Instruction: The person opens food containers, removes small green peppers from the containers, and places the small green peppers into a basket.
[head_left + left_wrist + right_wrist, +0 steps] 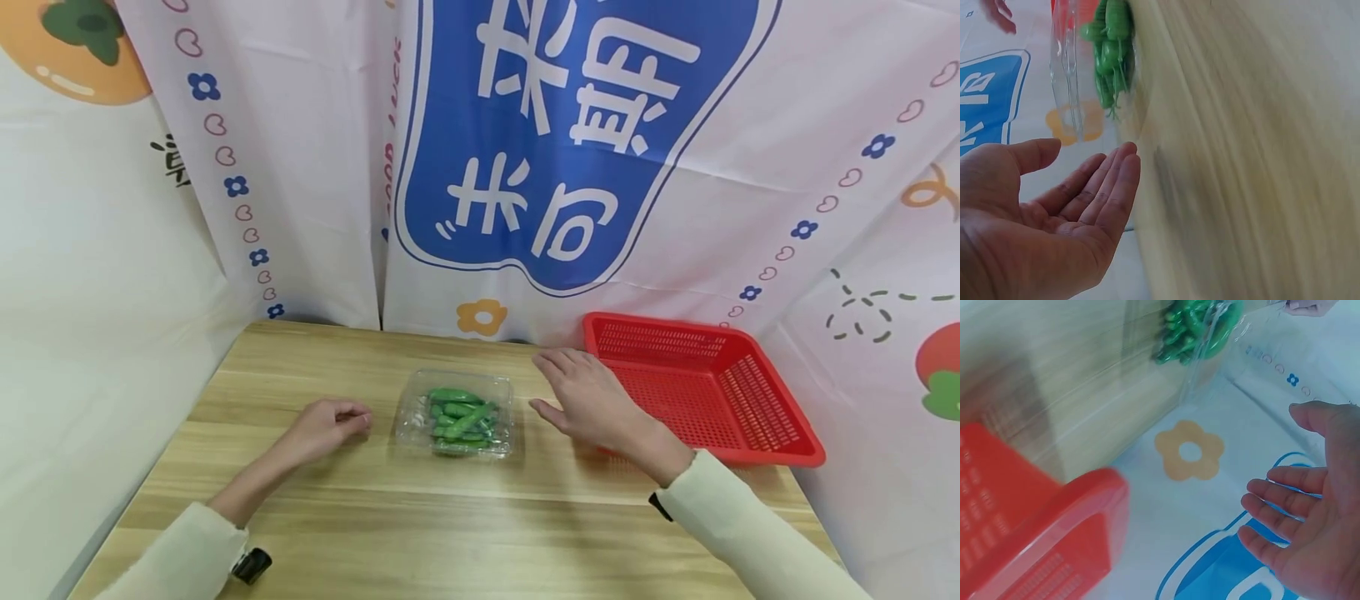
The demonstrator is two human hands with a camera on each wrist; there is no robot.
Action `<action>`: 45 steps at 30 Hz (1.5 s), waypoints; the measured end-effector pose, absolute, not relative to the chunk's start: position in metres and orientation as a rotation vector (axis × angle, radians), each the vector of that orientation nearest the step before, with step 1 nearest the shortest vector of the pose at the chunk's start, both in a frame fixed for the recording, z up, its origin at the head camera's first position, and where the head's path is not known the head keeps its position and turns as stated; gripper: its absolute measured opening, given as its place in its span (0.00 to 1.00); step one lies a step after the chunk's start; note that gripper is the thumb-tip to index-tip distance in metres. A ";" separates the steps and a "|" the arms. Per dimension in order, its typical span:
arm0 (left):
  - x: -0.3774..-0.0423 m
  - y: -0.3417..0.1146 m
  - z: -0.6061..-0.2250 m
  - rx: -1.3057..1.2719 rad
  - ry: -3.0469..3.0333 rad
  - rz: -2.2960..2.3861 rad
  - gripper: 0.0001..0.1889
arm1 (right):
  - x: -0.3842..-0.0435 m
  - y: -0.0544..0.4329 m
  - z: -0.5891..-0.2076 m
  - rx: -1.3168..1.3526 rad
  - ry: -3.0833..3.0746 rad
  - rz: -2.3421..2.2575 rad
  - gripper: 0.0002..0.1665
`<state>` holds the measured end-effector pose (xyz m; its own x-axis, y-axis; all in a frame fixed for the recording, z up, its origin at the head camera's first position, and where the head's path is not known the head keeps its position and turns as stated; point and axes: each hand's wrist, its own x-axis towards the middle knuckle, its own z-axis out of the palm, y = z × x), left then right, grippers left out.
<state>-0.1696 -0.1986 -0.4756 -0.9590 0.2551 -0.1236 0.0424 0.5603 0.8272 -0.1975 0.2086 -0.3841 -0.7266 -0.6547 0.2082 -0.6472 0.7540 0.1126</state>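
A clear plastic box (412,417) sits mid-table with several slim green peppers (465,421) inside. In the left wrist view the peppers (1113,53) show thin stems behind the transparent wall. To the left of the box is my left hand (324,431), apart from it. Its fingers are loosely bent and its palm (1054,231) holds nothing. My right hand (592,404) hovers between the box and a red basket (808,437), fingers spread and thumb apart. Nothing is in that hand (1310,512) in the right wrist view either.
The red plastic basket, with perforated walls (1041,531), stands at the table's back right, partly behind my right forearm. A printed white cloth (322,167) hangs along the table's back edge. Wood-grain tabletop (450,542) lies in front of the box.
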 end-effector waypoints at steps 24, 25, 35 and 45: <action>-0.157 -0.186 -0.495 0.024 1.810 1.808 0.20 | -0.192 0.147 -0.404 1.320 -2.574 -0.036 0.29; -0.158 -0.186 -0.495 0.019 1.798 1.812 0.20 | -0.192 0.145 -0.405 1.335 -2.555 -0.037 0.28; -0.157 -0.180 -0.497 -0.007 1.725 1.820 0.20 | -0.190 0.120 -0.418 1.472 -2.477 -0.051 0.18; -0.159 -0.172 -0.496 -0.003 1.700 1.839 0.19 | -0.187 0.098 -0.430 1.522 -2.409 -0.084 0.12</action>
